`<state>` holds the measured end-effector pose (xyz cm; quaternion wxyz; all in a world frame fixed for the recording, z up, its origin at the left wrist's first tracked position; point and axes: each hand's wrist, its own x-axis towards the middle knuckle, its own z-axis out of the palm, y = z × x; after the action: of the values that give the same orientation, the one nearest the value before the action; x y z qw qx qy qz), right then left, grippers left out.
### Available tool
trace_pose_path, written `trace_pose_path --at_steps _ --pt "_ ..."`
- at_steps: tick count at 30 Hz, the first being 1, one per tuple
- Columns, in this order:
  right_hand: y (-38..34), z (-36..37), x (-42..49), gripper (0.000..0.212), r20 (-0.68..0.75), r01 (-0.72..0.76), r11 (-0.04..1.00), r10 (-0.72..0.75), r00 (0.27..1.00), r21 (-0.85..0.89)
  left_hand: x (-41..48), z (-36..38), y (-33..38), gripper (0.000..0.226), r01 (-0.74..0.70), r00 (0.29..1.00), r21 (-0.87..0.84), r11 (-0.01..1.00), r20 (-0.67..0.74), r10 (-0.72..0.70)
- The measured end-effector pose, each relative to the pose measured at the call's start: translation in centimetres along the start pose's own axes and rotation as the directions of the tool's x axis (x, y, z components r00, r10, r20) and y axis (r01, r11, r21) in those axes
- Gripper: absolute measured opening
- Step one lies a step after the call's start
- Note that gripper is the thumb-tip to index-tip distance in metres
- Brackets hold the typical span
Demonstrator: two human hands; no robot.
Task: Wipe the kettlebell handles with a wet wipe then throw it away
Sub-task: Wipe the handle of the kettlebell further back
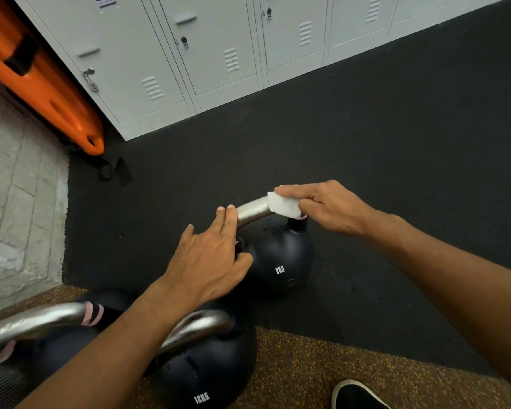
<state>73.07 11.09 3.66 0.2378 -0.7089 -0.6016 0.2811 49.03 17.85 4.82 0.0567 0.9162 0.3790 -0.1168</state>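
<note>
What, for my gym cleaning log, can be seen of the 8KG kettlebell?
The 8KG kettlebell stands upright on the dark rubber floor. It has a round, matte black body with white "8KG" lettering and a curved, bare-metal handle. Small specks, perhaps droplets, dot its top. The right hand pinches a folded white wet wipe around the handle's right end. The left hand touches its left end with straight fingers.

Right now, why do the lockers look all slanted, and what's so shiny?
Head view: the wide-angle lens tilts and bends the lockers toward the edges; light glints off the nearest steel handle; the 8KG kettlebell and wet wipe look sharp.
</note>
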Motion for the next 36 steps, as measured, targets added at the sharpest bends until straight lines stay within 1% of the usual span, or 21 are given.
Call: trace_pose_path --at_steps 3,6,9,11,13,15,19,20,23,24,25,28,30,33,36 --pt "0.2 1.1 0.2 0.054 0.004 0.029 0.998 -0.029 1.000 -0.057 -0.6 0.8 0.8 0.085 0.013 0.999 0.018 1.000 -0.033 -0.012" --pt "0.3 3.5 -1.3 0.071 0.014 0.104 0.971 -0.104 0.994 -0.214 -0.6 1.0 1.4 0.085 0.048 0.996 0.035 0.998 -0.072 -0.045" --pt "0.4 5.5 -3.1 0.080 -0.024 0.129 0.916 -0.149 0.989 -0.380 -0.1 0.7 1.6 0.083 0.038 0.996 0.035 0.999 -0.082 -0.035" --pt "0.4 6.3 -3.3 0.079 -0.049 0.112 0.908 -0.144 0.988 -0.404 0.1 0.5 1.5 0.083 0.027 0.996 0.042 0.999 -0.091 -0.023" --pt "0.3 6.5 -2.9 0.075 -0.082 0.084 0.916 -0.126 0.989 -0.393 -0.1 0.5 1.4 0.083 0.012 0.996 0.058 0.998 -0.085 -0.007" --pt "0.1 6.8 -2.8 0.075 -0.090 0.072 0.912 -0.118 0.989 -0.404 0.0 0.5 1.5 0.083 -0.002 0.997 0.089 0.996 -0.076 0.009" --pt "-0.1 7.9 -3.7 0.077 -0.062 0.150 0.849 -0.210 0.976 -0.507 0.7 -0.5 1.9 0.081 -0.001 0.998 0.167 0.986 -0.065 0.012" --pt "-0.1 8.0 -3.7 0.076 -0.078 0.141 0.860 -0.205 0.976 -0.491 0.8 -0.7 1.9 0.080 -0.010 0.998 0.183 0.983 -0.060 0.021" --pt "-0.4 8.0 -3.6 0.074 -0.135 0.040 0.935 -0.094 0.986 -0.353 0.7 -1.0 1.7 0.083 -0.033 0.997 0.229 0.973 -0.065 0.050" --pt "-0.6 8.2 -3.6 0.074 -0.152 0.029 0.943 -0.084 0.985 -0.330 0.6 -1.0 1.7 0.086 -0.036 0.996 0.238 0.971 -0.067 0.054" --pt "-0.8 8.4 -3.6 0.075 -0.160 0.040 0.943 -0.097 0.982 -0.330 0.6 -1.0 1.7 0.088 -0.037 0.996 0.240 0.970 -0.068 0.055" --pt "-1.3 9.3 -3.5 0.076 -0.150 0.115 0.906 -0.191 0.970 -0.407 0.9 -0.9 1.7 0.089 -0.035 0.996 0.235 0.971 -0.070 0.052" --pt "-1.5 9.3 -3.5 0.076 -0.170 0.122 0.915 -0.200 0.965 -0.385 1.0 -0.8 1.8 0.087 -0.033 0.997 0.243 0.969 -0.065 0.051" --pt "-2.1 9.6 -3.5 0.076 -0.223 0.077 0.965 -0.135 0.965 -0.252 0.9 -1.0 1.9 0.085 -0.025 0.998 0.244 0.969 -0.055 0.039" --pt "-3.0 10.2 -3.5 0.075 -0.268 0.008 0.998 -0.024 0.963 -0.061 0.9 -1.1 1.9 0.079 -0.023 0.999 0.226 0.974 -0.043 0.033"
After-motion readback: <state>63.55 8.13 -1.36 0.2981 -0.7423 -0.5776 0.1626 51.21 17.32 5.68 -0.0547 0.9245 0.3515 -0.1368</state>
